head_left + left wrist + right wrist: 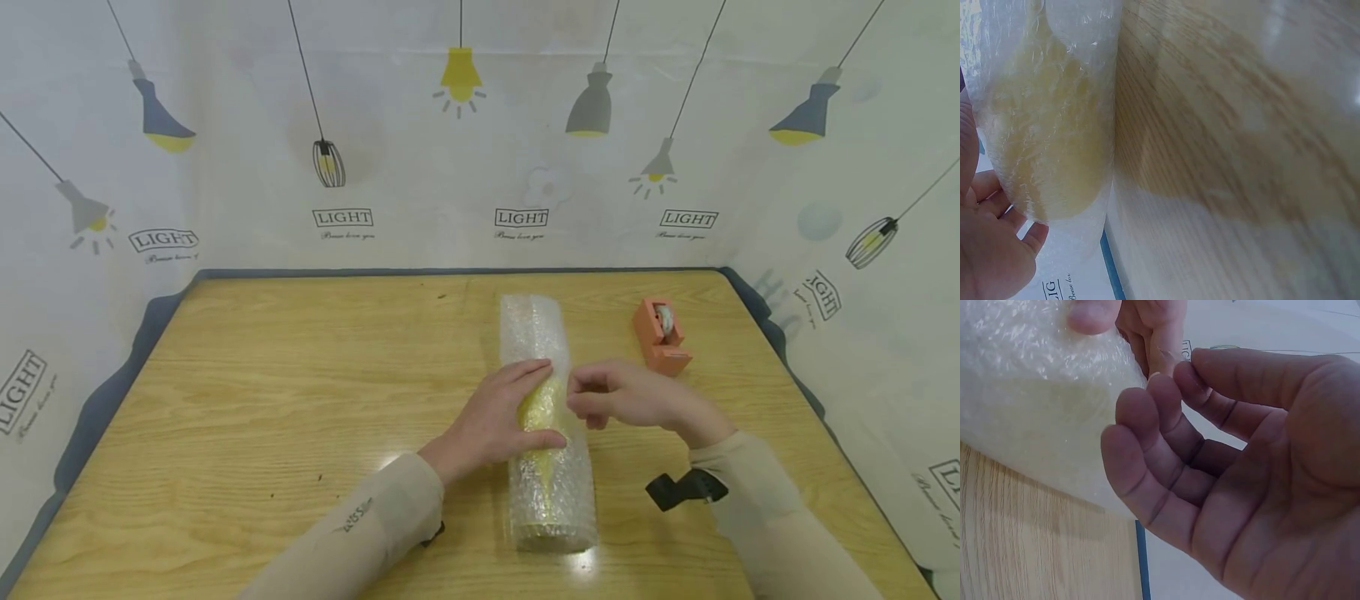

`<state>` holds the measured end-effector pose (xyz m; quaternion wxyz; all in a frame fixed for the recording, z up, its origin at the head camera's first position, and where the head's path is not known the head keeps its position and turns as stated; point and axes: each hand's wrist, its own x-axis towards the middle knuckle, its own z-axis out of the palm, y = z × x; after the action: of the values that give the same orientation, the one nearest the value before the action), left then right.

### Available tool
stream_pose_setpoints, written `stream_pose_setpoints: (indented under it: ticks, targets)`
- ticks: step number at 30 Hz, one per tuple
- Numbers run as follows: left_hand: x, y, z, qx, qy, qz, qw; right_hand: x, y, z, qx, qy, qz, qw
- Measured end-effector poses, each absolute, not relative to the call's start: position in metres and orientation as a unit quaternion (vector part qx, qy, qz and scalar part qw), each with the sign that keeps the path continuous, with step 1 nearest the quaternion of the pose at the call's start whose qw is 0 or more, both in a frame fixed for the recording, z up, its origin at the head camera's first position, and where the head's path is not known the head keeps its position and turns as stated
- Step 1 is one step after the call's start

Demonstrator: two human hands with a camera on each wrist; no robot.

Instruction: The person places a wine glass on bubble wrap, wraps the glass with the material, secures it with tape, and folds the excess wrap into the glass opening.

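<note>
A roll of bubble wrap [553, 508] lies lengthwise on the table around a yellow thing [1054, 137] with a rounded body and a narrow neck; the wrap blurs its exact kind. My left hand [487, 417] grips the roll across its middle, thumb on the near side and fingers farther up. Just to the right, my right hand [633, 396] is beside the roll. Between its thumb and index fingertip it pinches a small piece of clear tape [1169, 355], visible in the right wrist view. The other fingers are bent beside the wrap.
An orange tape dispenser [662, 337] with a tape roll in it stands at the back right of the wooden table [300, 375]. A white cloth wall printed with lamps [420, 167] surrounds the table's back and sides.
</note>
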<state>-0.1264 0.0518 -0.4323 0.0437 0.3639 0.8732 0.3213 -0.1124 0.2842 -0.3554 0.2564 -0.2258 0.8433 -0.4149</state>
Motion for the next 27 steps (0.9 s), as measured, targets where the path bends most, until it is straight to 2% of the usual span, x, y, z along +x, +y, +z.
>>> stream_pose_setpoints:
  ticks: [17,27]
  targets:
    - [-0.125,0.053,-0.431,0.358,0.877,0.317,0.047,-0.125,0.258,-0.353,-0.213,0.854,-0.363,0.305]
    - [-0.127,0.054,-0.433,0.357,0.876,0.320,0.043,-0.128,0.250,-0.347,-0.178,0.881,-0.319,0.301]
